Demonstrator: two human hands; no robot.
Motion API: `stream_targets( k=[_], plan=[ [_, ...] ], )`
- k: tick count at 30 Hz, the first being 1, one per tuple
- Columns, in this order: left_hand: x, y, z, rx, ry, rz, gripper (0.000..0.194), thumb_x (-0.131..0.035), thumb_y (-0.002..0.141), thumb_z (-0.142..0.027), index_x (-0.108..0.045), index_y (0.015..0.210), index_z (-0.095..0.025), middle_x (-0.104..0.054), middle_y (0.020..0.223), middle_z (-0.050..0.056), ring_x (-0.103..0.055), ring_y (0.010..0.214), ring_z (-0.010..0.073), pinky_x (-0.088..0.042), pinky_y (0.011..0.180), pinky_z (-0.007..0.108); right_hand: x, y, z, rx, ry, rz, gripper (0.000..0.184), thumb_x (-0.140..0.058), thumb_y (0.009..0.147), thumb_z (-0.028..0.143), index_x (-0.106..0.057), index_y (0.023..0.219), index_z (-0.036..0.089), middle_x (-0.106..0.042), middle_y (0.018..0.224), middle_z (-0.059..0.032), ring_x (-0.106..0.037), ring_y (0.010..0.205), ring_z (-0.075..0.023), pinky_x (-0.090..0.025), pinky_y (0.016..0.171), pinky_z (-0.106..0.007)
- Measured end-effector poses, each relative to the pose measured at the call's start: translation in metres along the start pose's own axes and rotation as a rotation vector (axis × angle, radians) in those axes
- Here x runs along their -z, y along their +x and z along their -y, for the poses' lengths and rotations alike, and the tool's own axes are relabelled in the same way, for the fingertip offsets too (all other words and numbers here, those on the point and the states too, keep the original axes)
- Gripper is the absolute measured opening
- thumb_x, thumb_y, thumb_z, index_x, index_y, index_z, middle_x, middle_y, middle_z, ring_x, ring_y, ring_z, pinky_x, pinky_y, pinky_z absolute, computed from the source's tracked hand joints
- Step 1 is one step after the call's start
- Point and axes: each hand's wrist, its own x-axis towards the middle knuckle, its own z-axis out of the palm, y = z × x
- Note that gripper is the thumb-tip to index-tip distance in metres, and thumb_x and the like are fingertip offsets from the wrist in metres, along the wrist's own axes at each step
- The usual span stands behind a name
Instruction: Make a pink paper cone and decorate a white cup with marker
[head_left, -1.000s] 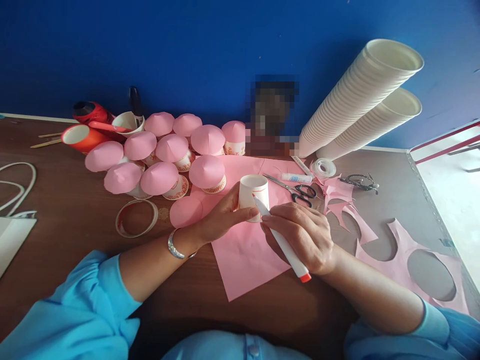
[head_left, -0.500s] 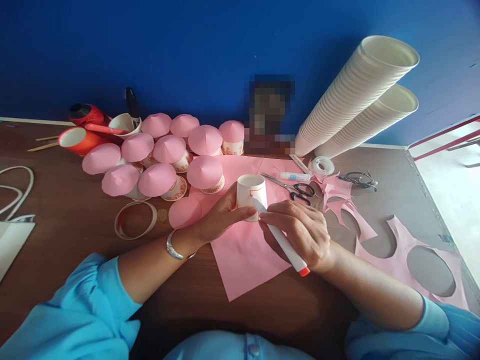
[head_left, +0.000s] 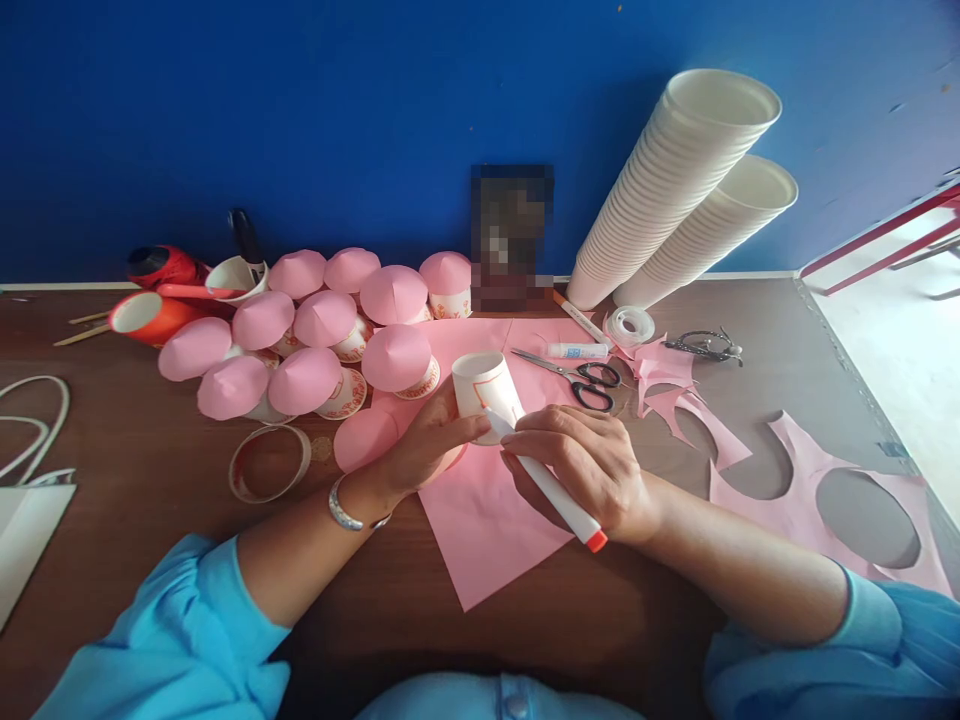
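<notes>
My left hand [head_left: 431, 440] is wrapped round a white paper cup [head_left: 480, 372], tilted a little above the pink paper [head_left: 495, 530]. Thin red lines run on the cup's side. In my right hand [head_left: 589, 460] is a white marker [head_left: 559, 495] with a red end; its tip is at the cup's wall. Several small cups topped with pink paper cones [head_left: 394, 295] stand to the left, their sides drawn on in red. Just beyond my right hand lie black-handled scissors [head_left: 592, 385] and a glue stick [head_left: 577, 350].
Two tall stacks of paper cups [head_left: 660, 190] lean by the blue wall. A tape roll [head_left: 628, 326] and pink paper scraps [head_left: 795, 500] lie on the right. A cut cup ring [head_left: 306, 465], an orange cup [head_left: 150, 318] and a white paper bag [head_left: 34, 530] are on the left.
Both hands have shifted slightly left with the cup and marker. The cup leans more to one side, and the red line on it is longer. The view has also moved a little.
</notes>
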Motion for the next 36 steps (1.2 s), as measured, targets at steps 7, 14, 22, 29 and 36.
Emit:
stream_targets(
  k=[7, 14, 22, 29, 36],
  plan=[
    [-0.0033, -0.0001, -0.0062, 0.026, -0.013, -0.006, 0.025, -0.08, 0.088, -0.035, -0.064, 0.099, -0.02, -0.061, 0.089, 0.001, -0.055, 0.083, 0.0161, -0.048, 0.074, 0.03, 0.0007, 0.0005, 0.0001, -0.012, 0.0, -0.019, 0.029, -0.065, 0.093, 0.007, -0.062, 0.121, 0.015, -0.074, 0.087, -0.0065, -0.073, 0.075, -0.0193, -0.061, 0.066, -0.03],
    [-0.0021, 0.0004, -0.006, 0.006, -0.046, 0.001, 0.022, -0.079, 0.088, -0.034, -0.067, 0.098, -0.019, -0.067, 0.09, 0.003, -0.062, 0.087, 0.0195, -0.05, 0.078, 0.033, 0.0008, -0.0009, -0.0014, -0.031, 0.006, -0.052, 0.023, -0.065, 0.095, 0.008, -0.064, 0.118, 0.015, -0.073, 0.086, -0.0067, -0.072, 0.076, -0.0182, -0.061, 0.067, -0.03],
    [0.001, -0.0006, -0.0029, 0.0, -0.045, -0.034, 0.023, -0.08, 0.086, -0.036, -0.072, 0.098, -0.019, -0.072, 0.094, 0.005, -0.066, 0.093, 0.0234, -0.053, 0.086, 0.037, 0.0036, 0.0015, -0.0017, -0.074, -0.026, -0.071, 0.027, -0.066, 0.092, 0.007, -0.064, 0.117, 0.016, -0.075, 0.088, -0.0057, -0.073, 0.073, -0.0177, -0.06, 0.063, -0.028],
    [0.0036, 0.0022, 0.001, -0.047, -0.145, 0.026, 0.023, -0.079, 0.087, -0.034, -0.078, 0.107, -0.022, -0.074, 0.096, 0.003, -0.067, 0.091, 0.0192, -0.054, 0.088, 0.034, 0.0056, 0.0035, -0.0043, -0.093, -0.034, -0.078, 0.025, -0.066, 0.093, 0.007, -0.063, 0.115, 0.018, -0.074, 0.085, -0.0044, -0.073, 0.073, -0.0174, -0.061, 0.065, -0.028],
    [0.0039, 0.0021, 0.0013, -0.056, -0.125, 0.008, 0.021, -0.078, 0.087, -0.033, -0.076, 0.103, -0.021, -0.072, 0.093, 0.003, -0.065, 0.088, 0.02, -0.055, 0.089, 0.036, 0.0053, 0.0054, -0.0055, -0.105, -0.048, -0.097, 0.023, -0.066, 0.092, 0.006, -0.062, 0.11, 0.019, -0.074, 0.083, -0.0033, -0.073, 0.07, -0.0172, -0.06, 0.064, -0.028]
  ],
)
